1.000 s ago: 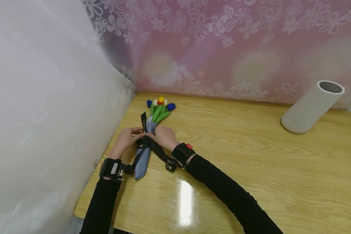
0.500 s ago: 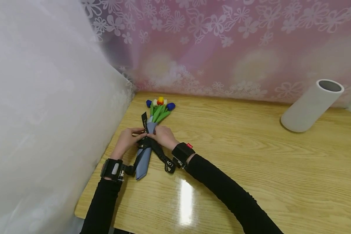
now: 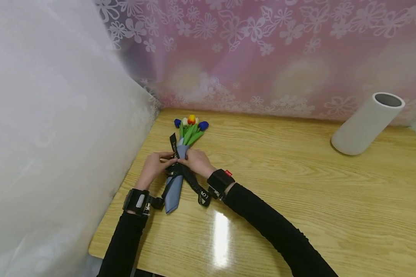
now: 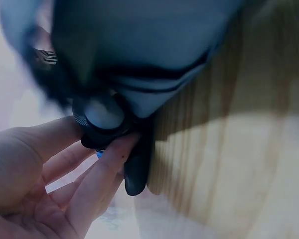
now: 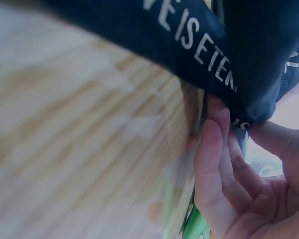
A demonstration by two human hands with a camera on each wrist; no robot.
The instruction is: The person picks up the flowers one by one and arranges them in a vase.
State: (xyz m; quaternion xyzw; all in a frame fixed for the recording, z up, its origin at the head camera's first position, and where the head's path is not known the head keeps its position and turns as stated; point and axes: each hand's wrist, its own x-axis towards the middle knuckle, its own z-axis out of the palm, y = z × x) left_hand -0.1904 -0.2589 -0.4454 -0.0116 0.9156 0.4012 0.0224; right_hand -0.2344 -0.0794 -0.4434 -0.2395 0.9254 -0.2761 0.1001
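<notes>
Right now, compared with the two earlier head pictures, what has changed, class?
The blue-grey-wrapped tulip bouquet has swung slightly, its lower end rightward; the left fingers and right fingers shifted right too. Nothing was newly grasped or released: both still pinch the black, white-lettered fabric ribbon. The tall white cylindrical vase remains standing apart, untouched.

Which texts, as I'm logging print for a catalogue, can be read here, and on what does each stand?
"VE IS ETER", cut off by a fold: black ribbon, right wrist view.
"L": the ribbon's right edge, same view.
"IS", apparently: lower on the ribbon, same view.
"LOV": the ribbon's loose end, head view.
Too small or blurred: other ribbon lettering; marks on the red tag.
</notes>
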